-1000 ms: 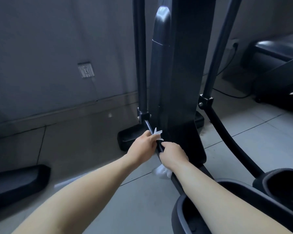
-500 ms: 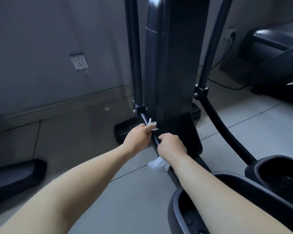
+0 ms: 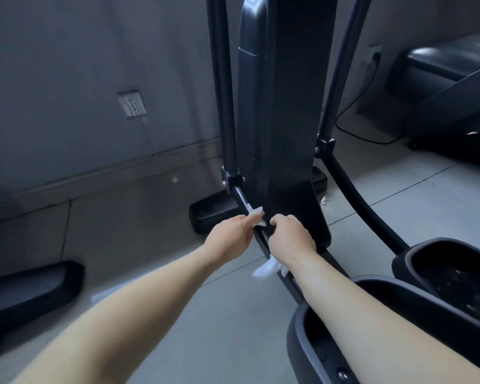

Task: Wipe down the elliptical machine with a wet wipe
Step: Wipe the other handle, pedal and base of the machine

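**padfoot:** Wet wipe [image 3: 257, 214] location, anyone? All I've got is the head view and it's pretty dim.

**rowan_k:** Found it. It's low on the elliptical machine [image 3: 288, 106], on the slanted bar [image 3: 240, 196] that runs down from the left joint beside the main column. The white bit sits on the upper part of that bar, right at the tips of the left hand [image 3: 230, 236].

**padfoot:** Are the fingers actually holding it?

**rowan_k:** Yep. The left fingers are curled in and pinch the wipe against the bar, and a corner pokes out past the fingertips. The right hand [image 3: 290, 235] is just beside it, a little lower on the same bar, with its fingers curled over the top. The knuckles hide what's under the palm.

**padfoot:** What's the white thing under the right wrist?

**rowan_k:** A white scrap [image 3: 266, 268] hangs off the left side of the bar there, clear of the floor [image 3: 219, 328]. I can't tell if it's the same wipe or a second one.

**padfoot:** Anything else around?

**rowan_k:** The near pedal [image 3: 399, 309] is under the right forearm, by the floor's lower right corner. There's a wall outlet [image 3: 132, 103] on the left, and a treadmill [image 3: 449, 67] with a cable [image 3: 372, 139] at the far right.
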A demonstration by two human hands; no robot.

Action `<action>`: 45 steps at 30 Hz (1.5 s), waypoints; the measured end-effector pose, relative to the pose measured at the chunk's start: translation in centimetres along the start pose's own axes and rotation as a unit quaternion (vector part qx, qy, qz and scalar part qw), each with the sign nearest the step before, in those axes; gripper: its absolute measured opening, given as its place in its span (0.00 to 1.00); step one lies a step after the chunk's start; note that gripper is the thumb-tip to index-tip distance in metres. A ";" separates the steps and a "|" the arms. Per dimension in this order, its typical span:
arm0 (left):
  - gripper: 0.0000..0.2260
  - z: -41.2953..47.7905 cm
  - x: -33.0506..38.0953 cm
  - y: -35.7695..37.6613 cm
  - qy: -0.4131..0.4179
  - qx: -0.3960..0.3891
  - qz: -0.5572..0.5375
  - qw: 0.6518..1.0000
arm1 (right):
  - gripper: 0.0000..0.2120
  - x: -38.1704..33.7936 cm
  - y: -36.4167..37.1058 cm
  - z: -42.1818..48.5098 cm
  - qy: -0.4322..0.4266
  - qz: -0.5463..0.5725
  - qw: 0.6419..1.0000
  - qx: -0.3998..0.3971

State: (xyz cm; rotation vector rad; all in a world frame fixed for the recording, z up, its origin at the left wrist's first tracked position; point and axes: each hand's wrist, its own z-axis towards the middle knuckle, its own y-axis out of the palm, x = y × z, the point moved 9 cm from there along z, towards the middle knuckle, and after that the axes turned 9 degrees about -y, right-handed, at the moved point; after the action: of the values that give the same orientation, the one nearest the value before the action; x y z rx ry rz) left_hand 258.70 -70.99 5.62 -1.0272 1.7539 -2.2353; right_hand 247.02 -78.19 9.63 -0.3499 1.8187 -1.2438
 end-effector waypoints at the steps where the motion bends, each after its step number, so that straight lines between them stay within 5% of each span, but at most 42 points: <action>1: 0.25 0.3 -0.6 -0.3 -0.022 0.005 -0.013 1.000 | 0.21 -0.1 0.2 0.0 0.000 0.004 1.000 -0.003; 5: 0.22 0.2 0.2 0.0 0.000 0.023 -0.056 0.998 | 0.19 -1.0 1.4 -0.2 -0.005 -0.001 0.999 -0.037; 9: 0.19 -0.6 1.0 0.7 0.093 -0.061 -0.075 0.991 | 0.15 -1.5 0.5 0.7 0.020 -0.035 0.999 -0.035; 12: 0.21 0.7 -1.9 -0.8 -0.039 -0.008 -0.167 0.985 | 0.18 -1.6 1.0 1.7 0.007 -0.006 1.000 -0.026; 16: 0.08 2.1 -8.1 -0.3 -0.307 0.104 -0.347 0.880 | 0.22 -1.1 2.7 2.7 -0.036 0.041 0.998 -0.023; 21: 0.12 5.1 -7.2 2.5 -0.363 0.013 -0.606 0.707 | 0.20 -1.1 3.3 3.8 -0.056 0.000 0.998 -0.028; 23: 0.16 5.4 -6.6 2.2 -0.370 -0.003 -0.635 0.678 | 0.20 -1.4 3.4 3.9 -0.062 -0.013 0.998 -0.031; 28: 0.16 3.9 -5.9 3.5 -0.377 -0.071 -0.631 0.674 | 0.23 -1.4 3.2 4.3 -0.062 -0.016 0.998 -0.027; 32: 0.11 1.5 -5.7 4.4 -0.362 -0.120 -0.541 0.750 | 0.21 -1.4 3.2 4.5 -0.055 -0.016 0.998 -0.029; 39: 0.09 2.7 -8.0 1.6 -0.343 0.016 -0.553 0.759 | 0.23 -1.8 2.9 4.2 -0.052 -0.004 0.998 -0.039; 45: 0.07 0.6 -6.0 6.2 -0.352 -0.080 -0.475 0.803 | 0.18 -2.5 1.7 2.0 -0.052 0.017 0.998 -0.035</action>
State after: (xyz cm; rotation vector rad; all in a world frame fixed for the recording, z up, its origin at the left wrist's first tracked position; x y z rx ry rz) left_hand 261.73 -70.53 -2.46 -2.7784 1.1704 -1.5567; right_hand 250.39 -77.02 9.23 -0.4128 1.7758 -1.1202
